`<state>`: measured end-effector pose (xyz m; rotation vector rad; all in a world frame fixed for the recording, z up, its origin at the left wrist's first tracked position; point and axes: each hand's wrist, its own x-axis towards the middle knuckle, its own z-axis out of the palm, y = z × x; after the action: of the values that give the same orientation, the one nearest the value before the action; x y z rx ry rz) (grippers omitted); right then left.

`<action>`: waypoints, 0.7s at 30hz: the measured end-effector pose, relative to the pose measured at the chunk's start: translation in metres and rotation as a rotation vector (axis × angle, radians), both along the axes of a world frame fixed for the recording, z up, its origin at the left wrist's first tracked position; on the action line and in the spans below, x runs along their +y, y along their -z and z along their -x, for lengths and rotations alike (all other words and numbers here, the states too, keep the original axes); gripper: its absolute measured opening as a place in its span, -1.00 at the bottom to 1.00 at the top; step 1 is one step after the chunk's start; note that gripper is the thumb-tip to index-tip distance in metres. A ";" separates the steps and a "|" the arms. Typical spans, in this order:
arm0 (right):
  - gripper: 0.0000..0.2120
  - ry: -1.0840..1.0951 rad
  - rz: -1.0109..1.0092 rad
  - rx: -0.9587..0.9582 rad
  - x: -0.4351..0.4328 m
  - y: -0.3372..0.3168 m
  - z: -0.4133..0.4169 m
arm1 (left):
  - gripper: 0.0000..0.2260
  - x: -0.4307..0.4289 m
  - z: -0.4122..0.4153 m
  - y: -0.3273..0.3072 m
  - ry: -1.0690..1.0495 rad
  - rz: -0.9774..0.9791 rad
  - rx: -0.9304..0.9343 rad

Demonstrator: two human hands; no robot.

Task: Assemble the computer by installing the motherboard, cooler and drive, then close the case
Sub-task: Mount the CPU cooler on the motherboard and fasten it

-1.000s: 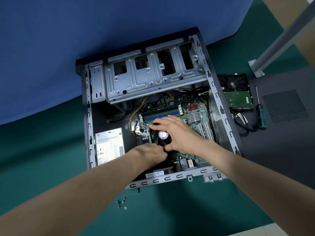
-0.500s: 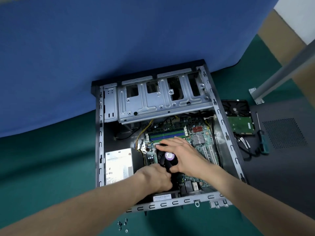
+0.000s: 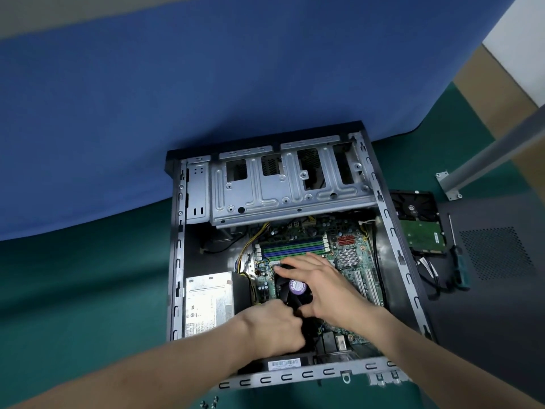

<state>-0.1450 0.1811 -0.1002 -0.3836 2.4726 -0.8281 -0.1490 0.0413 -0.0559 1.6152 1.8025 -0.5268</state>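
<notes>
Barely shifted since before, right hand (image 3: 327, 293) spread flat over cooler (image 3: 295, 288), left hand (image 3: 274, 329) curled gripping its near edge

A broad blue cloth screen (image 3: 206, 113) fills the upper half of my view, its lower edge curving down onto the dark green surface (image 3: 73, 290) I work over. Above the cloth, at upper left, runs a dull grey band (image 3: 88, 10). At right a grey metal post (image 3: 495, 149) slants down to a bolted foot plate (image 3: 448, 185) on the green. Beyond it lie a tan strip (image 3: 501, 93) and a white wall (image 3: 519, 33). The light is soft and even.
</notes>
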 end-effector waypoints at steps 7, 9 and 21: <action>-0.16 0.008 0.007 0.000 -0.001 0.002 0.000 | -0.83 -0.010 0.003 -0.011 0.013 -0.017 -0.017; -0.16 0.012 0.001 -0.010 -0.001 0.001 0.000 | -0.82 -0.013 0.003 -0.013 0.011 -0.016 -0.018; -0.16 -0.026 0.008 0.004 0.001 -0.003 0.001 | -0.83 -0.014 0.003 -0.008 0.037 -0.005 0.000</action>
<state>-0.1457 0.1822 -0.0976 -0.4200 2.4637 -0.8281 -0.1520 0.0269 -0.0476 1.6546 1.7783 -0.5397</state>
